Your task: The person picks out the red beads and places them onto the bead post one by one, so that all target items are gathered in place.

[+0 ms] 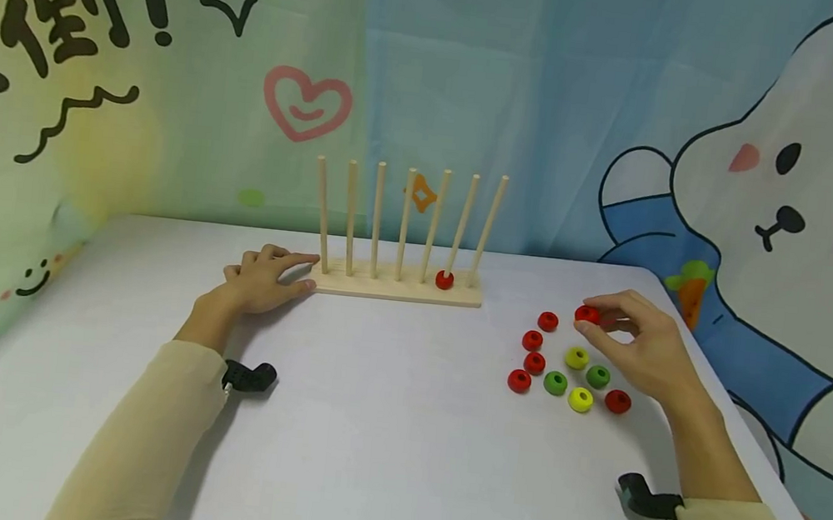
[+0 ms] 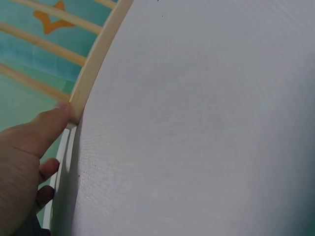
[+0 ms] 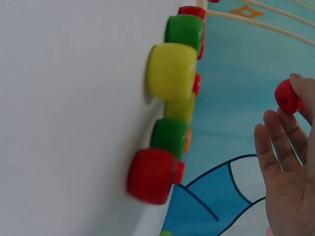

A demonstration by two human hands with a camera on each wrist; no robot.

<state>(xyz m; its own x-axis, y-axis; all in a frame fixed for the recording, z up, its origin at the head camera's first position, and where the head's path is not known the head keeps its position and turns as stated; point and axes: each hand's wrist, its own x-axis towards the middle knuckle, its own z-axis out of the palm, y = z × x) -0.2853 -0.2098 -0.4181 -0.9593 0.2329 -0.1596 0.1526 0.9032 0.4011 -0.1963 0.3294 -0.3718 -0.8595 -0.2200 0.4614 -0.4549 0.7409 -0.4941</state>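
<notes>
I see one threaded bead mid-frame; nine loose beads remain at right. The right hand pinches another bead; the left hand, thumb and forefinger apart, touches the rack.

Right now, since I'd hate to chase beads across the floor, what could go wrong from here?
The round red bead is held only at the fingertips of the right hand, so it might slip and roll.

The round yellow bead and round green bead lie loose close to that hand; a brush could scatter them.

The left hand touches the end of the pale wooden peg rack, so a push might shift it.
</notes>
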